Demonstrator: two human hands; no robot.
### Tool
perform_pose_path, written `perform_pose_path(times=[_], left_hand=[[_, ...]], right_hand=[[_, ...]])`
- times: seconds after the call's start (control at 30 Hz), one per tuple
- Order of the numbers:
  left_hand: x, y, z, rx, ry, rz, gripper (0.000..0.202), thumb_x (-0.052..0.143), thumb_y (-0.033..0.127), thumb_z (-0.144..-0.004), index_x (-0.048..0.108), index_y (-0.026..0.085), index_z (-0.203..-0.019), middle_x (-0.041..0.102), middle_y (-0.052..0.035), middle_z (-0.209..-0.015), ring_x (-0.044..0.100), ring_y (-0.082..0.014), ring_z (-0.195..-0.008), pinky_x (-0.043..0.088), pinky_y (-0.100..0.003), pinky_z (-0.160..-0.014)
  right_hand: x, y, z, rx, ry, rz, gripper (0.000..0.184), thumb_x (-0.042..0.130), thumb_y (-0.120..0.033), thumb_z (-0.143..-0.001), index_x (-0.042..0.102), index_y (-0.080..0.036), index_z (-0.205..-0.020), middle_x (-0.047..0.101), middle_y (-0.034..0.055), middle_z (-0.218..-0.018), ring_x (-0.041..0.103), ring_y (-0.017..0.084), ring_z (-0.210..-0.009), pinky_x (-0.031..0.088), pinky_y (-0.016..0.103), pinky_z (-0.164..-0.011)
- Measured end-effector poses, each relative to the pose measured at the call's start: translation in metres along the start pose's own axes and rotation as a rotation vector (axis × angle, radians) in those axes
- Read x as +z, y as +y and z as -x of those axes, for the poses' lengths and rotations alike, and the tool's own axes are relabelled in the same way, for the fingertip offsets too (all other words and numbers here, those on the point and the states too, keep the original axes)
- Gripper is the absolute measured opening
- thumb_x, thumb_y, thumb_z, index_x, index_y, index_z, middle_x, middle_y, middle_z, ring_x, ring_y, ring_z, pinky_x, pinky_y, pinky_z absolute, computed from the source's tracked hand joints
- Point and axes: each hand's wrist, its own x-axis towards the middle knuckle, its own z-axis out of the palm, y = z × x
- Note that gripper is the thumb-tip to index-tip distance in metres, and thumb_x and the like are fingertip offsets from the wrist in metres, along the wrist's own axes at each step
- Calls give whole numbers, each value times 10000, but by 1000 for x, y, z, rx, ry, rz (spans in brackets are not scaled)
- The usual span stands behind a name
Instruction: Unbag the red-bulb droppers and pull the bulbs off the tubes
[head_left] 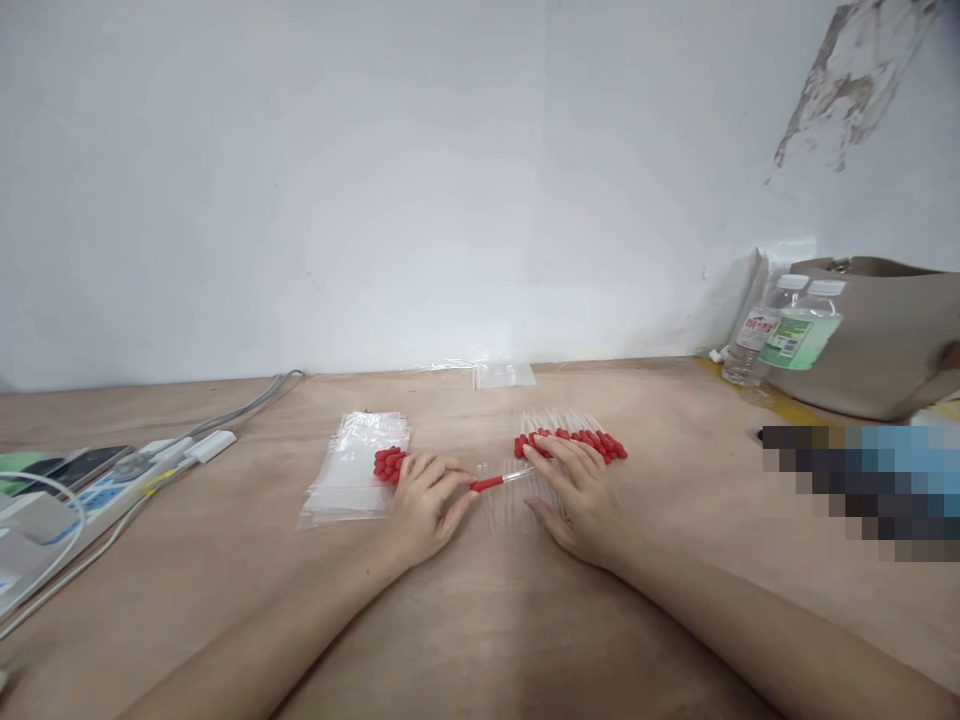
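Observation:
My left hand pinches the red bulb end of a clear dropper at the middle of the wooden table. The dropper's clear tube points right into a small clear bag lying flat. My right hand rests on that bag with fingers spread, touching a pile of red-bulbed droppers just behind it. A stack of clear bags lies left of my left hand, with a bagged bunch of red bulbs on it.
A power strip with plugs, cables and phones lies at the left edge. Another clear bag lies by the wall. Two water bottles and a beige bag stand at the right.

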Motion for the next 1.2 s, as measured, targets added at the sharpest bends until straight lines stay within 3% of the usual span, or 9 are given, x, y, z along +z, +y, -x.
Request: perform_pose_path(times=[0.13, 0.3, 0.5, 0.63, 0.73, 0.97, 1.2], left_hand=[[7, 0, 8, 70, -11, 32, 123, 516, 270, -826, 612, 231, -892, 619, -27, -892, 510, -170, -864, 342, -342, -802], [9, 0, 8, 73, -26, 56, 135, 505, 274, -829, 607, 234, -908, 626, -33, -906, 514, -181, -899, 360, -361, -825], [10, 12, 2, 124, -109, 92, 416, 513, 354, -818, 465, 193, -1198, 527, -87, -1186, 426, -227, -1140, 348, -411, -963], [20, 16, -1, 203, -105, 86, 278, 467, 301, -858, 537, 190, -1102, 551, -72, -1163, 422, -206, -1172, 328, -407, -1013], [24, 15, 0, 241, -80, 63, 217, 449, 235, -869, 560, 166, -1042, 597, -63, -1087, 450, -176, -1153, 325, -372, -1025], [16, 20, -3, 240, -141, -54, 179, 434, 238, -869, 603, 198, -915, 620, -38, -1079, 419, -212, -1191, 233, -460, -1036], [8, 23, -4, 221, -243, 7, 249, 372, 256, -891, 602, 199, -814, 634, -24, -1057, 416, -207, -1186, 165, -485, -1037]], right_hand=[[-1, -2, -2, -83, -77, 10, 389, 499, -367, -824, 504, -213, -1182, 583, 72, -1120, 464, 224, -1095, 243, 463, -992], [2, 0, 0, -77, -120, -25, 175, 520, -282, -829, 614, -263, -975, 651, 1, -938, 515, 188, -1005, 205, 490, -997], [8, -6, 2, -67, -143, -123, 162, 511, -201, -821, 623, -238, -932, 657, 9, -869, 534, 178, -958, 265, 482, -983], [11, -13, 0, -127, -141, -258, 184, 446, -173, -851, 602, -176, -950, 653, 50, -902, 543, 177, -951, 419, 365, -887], [15, -14, 1, -143, -131, -324, 189, 413, -152, -864, 579, -159, -953, 648, 57, -902, 570, 151, -907, 463, 308, -853], [18, -12, 9, -178, -127, -276, 204, 380, -125, -869, 547, -154, -983, 646, 60, -886, 588, 149, -909, 460, 314, -901], [11, -13, 8, -256, -147, -201, 257, 342, -45, -840, 562, -130, -941, 645, 71, -884, 575, 149, -964, 417, 318, -976]])
